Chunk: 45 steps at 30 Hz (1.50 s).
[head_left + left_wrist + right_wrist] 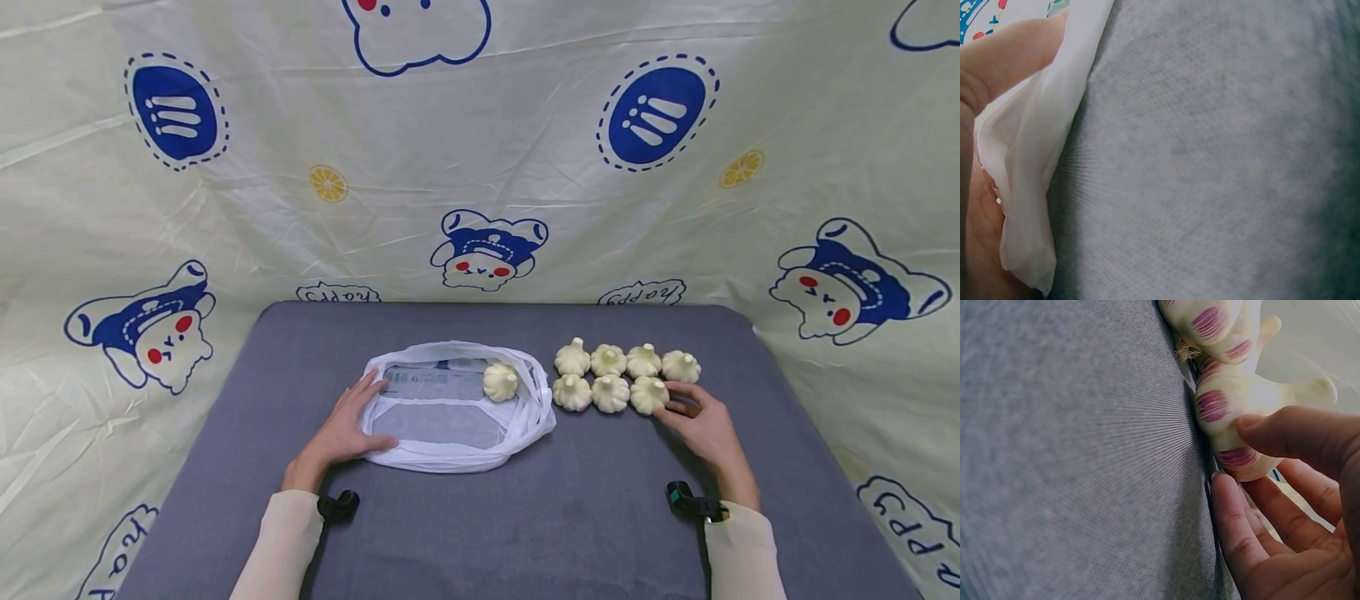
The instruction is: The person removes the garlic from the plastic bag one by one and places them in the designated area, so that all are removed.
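Note:
A white plastic bag [457,458] lies with its mouth spread wide, and one garlic bulb [500,382] sits inside near its right side. My left hand [345,425] rests on the bag's left rim, thumb and fingers spread apart over the edge; in the left wrist view the thin film [1029,187] runs past the thumb. On the right, my right hand [701,421] pinches the front-row end garlic bulb [649,395] between thumb and fingers. That purple-streaked bulb [1216,412] stands low at the grey cloth, its stem pointing away.
Several more garlic bulbs [608,360] stand in two close rows right of the bag. Grey cloth covers the table [525,533]. A printed curtain [555,167] hangs behind and at both sides.

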Available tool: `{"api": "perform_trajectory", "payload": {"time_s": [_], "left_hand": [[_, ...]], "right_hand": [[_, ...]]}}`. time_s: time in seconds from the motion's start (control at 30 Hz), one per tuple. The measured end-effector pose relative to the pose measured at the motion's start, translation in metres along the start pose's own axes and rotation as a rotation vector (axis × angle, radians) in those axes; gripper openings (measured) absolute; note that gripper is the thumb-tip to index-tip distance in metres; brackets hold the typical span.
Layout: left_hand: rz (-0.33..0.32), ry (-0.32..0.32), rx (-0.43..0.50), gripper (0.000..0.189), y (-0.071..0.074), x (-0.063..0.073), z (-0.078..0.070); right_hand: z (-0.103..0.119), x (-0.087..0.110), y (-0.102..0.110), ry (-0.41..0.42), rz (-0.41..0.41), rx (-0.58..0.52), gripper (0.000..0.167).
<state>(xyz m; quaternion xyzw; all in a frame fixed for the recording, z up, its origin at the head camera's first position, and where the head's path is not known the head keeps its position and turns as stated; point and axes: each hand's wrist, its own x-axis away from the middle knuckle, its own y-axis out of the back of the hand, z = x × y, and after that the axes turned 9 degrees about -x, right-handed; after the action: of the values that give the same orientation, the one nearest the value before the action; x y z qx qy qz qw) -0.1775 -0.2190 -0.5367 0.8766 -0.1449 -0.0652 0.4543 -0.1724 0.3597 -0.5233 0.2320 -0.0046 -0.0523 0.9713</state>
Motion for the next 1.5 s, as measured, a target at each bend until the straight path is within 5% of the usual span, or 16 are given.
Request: {"api": "perform_trajectory", "payload": {"time_s": [1.23, 1.5], "left_hand": [[-0.001, 0.0, -0.01, 0.102, 0.0004, 0.0006, -0.0013], [-0.001, 0.0, -0.011, 0.103, 0.0002, 0.001, -0.0008]], "right_hand": [[0.0058, 0.0003, -0.0004, 0.0, 0.021, 0.013, 0.061], [0.0089, 0.0044, 0.0025, 0.053, 0.015, 0.035, 0.064]]}}
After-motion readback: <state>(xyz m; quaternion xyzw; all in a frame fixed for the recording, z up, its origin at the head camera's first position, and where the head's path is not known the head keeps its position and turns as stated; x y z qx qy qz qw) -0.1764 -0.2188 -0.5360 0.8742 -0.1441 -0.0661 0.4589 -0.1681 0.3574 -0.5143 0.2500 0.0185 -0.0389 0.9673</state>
